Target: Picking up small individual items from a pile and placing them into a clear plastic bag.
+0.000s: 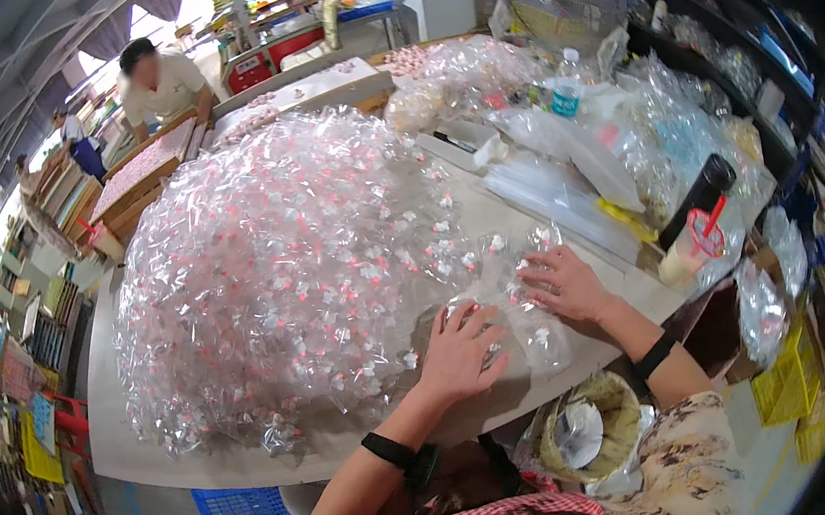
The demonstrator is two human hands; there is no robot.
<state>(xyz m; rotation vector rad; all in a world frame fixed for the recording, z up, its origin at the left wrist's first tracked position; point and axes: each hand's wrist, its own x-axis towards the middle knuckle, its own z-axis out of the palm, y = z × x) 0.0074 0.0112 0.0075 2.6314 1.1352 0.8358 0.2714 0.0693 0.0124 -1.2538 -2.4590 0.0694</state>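
A large heap of small clear plastic packets [271, 263], each with little white and pink pieces inside, covers much of the table in front of me. At the heap's right edge, my left hand [463, 353] lies palm down with its fingers spread, touching some loose packets. My right hand [565, 286] rests a little farther right, fingers also apart, over a few more packets [543, 340] close to the table's near edge. Neither hand grips anything that I can see. What lies directly beneath the palms is hidden.
Flat clear bags [564, 205] are stacked beyond my right hand. A drink cup with a red straw [692, 249], a black bottle [701, 192] and a water bottle [566, 93] stand at the right. A lined bin [627, 431] is below the edge. Another person [159, 85] works across the table.
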